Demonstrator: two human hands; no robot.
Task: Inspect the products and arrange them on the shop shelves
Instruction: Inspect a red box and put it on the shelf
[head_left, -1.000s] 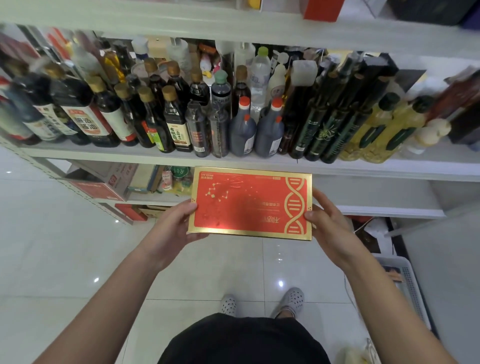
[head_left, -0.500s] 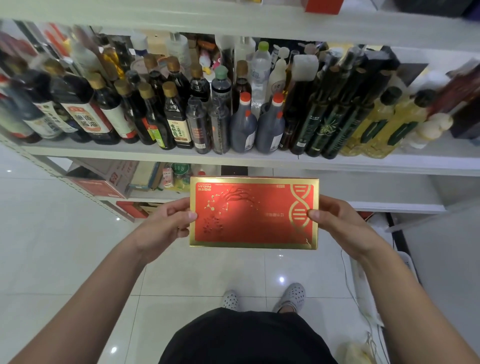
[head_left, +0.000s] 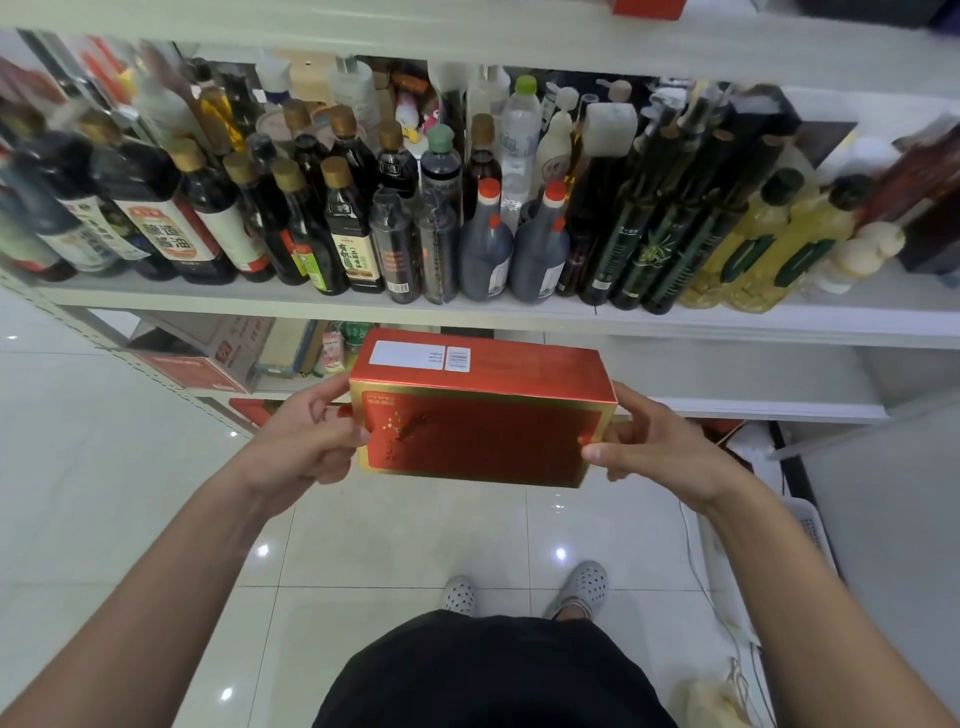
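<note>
Box (head_left: 480, 441): tilted since before, barcode edge now on top.
Left hand (head_left: 301, 447): fingers curled, gripping left end.
Right hand (head_left: 660, 452): fingers curled, gripping right end.

1. The red box (head_left: 483, 431) hides some fingers of the left hand (head_left: 306, 441) and the right hand (head_left: 654, 447) behind its ends.
2. Print on its white label (head_left: 408, 355) is too small to read.
3. Bottles (head_left: 47, 208) at the left end of the shelf (head_left: 519, 317) are blurred, and the picture's edge cuts them.
4. A red item (head_left: 649, 8) on the top shelf (head_left: 467, 36) is cut off above.
</note>
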